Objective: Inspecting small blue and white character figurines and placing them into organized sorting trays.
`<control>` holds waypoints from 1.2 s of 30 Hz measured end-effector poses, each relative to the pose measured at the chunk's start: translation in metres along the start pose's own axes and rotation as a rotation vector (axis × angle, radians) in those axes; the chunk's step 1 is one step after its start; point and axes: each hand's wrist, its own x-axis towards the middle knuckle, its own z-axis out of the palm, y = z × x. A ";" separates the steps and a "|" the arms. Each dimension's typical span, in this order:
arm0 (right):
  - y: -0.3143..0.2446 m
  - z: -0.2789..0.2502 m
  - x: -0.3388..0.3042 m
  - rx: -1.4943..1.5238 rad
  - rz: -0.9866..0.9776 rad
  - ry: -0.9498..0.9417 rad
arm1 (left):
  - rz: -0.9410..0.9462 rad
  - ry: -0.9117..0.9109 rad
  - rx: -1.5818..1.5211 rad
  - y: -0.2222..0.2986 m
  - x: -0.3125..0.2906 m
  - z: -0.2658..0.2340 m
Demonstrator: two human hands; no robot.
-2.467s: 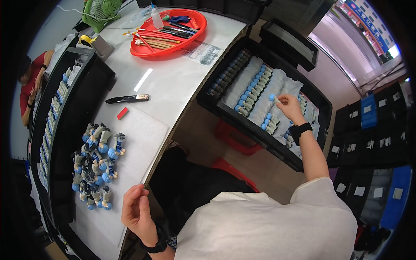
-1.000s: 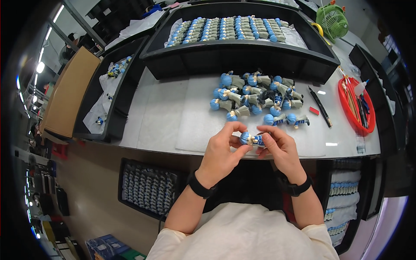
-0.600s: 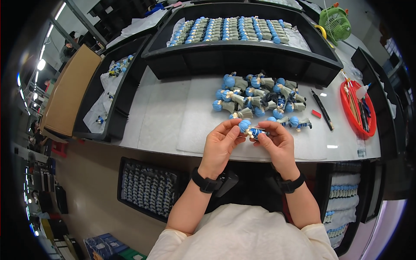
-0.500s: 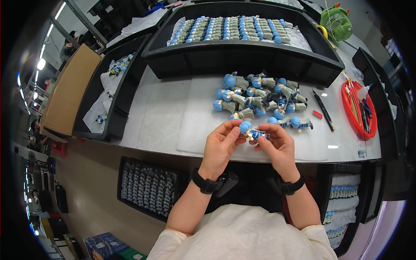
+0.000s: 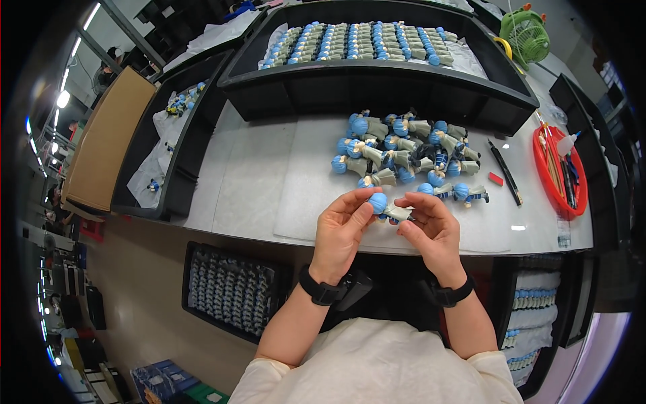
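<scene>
A small figurine (image 5: 397, 213) with blue hair, a pale grey cape and a blue outfit lies sideways between my hands above the table's front edge. My left hand (image 5: 342, 229) pinches it by the head end. At its foot end, my right hand (image 5: 432, 232) has thumb and fingers curled around the feet; how firmly they touch is partly hidden. The grey cape side faces up. Just beyond my hands lies a loose pile of similar figurines (image 5: 404, 149), with two more figurines (image 5: 461, 192) at the pile's near right.
A large black tray (image 5: 377, 87) with rows of figurines stands behind the pile. At left is another black tray (image 5: 192, 155) beside a cardboard box (image 5: 111, 141). To the right lie a black pen (image 5: 505, 172), a red block (image 5: 496, 179) and a red basket of tools (image 5: 577, 205).
The figurine has been turned over, from its blue-striped side up to its grey cape side up. My right fingers have shifted and loosened around its foot end.
</scene>
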 end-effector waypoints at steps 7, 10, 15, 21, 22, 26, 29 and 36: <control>0.001 0.000 0.000 -0.039 -0.034 0.004 | 0.030 -0.033 -0.022 0.000 0.001 0.000; 0.002 -0.001 0.000 -0.046 -0.029 0.004 | 0.033 -0.053 -0.004 0.003 0.001 0.001; 0.003 -0.001 0.000 -0.050 -0.043 0.013 | 0.022 -0.068 0.004 0.004 0.000 0.002; 0.004 -0.003 -0.001 -0.094 -0.110 0.014 | 0.004 -0.031 0.027 0.002 -0.002 0.004; 0.004 -0.003 -0.001 -0.103 -0.125 0.010 | 0.008 -0.028 0.041 0.001 -0.002 0.004; 0.005 -0.001 -0.002 -0.106 -0.130 0.001 | 0.017 -0.012 0.071 0.000 -0.003 0.003; 0.006 0.002 -0.002 -0.109 -0.130 -0.002 | 0.038 0.003 0.090 0.001 -0.006 0.001; 0.006 0.002 -0.001 -0.364 -0.279 0.072 | 0.090 0.038 0.123 -0.007 -0.003 0.001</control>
